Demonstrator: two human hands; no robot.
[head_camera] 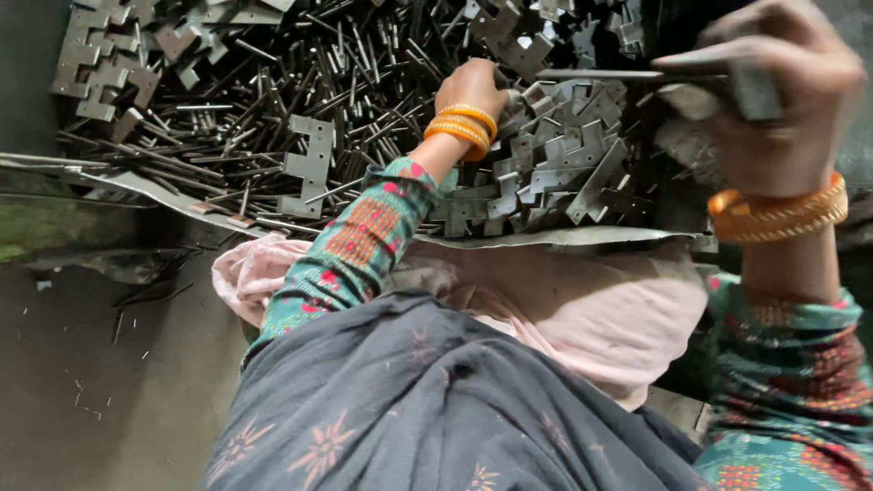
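Observation:
My left hand (pixel 473 86), with orange bangles on the wrist, reaches down into a heap of grey metal hinge leaves (pixel 555 173). Its fingers are curled among the pieces and hidden, so what they grip does not show. My right hand (pixel 773 100) is raised close to the camera at the upper right. It is closed on a flat metal hinge piece (pixel 750 86), and a thin metal pin (pixel 600 75) sticks out from it to the left. Many loose steel pins (pixel 273 127) lie in a pile left of my left hand.
A single hinge leaf (pixel 311 164) lies on top of the pins. More hinge leaves (pixel 100 68) are stacked at the upper left. A metal sheet edge (pixel 564 238) borders the pile near my lap, which pink cloth (pixel 591 309) and dark patterned fabric (pixel 409 400) cover. Dark floor (pixel 91 364) lies at left.

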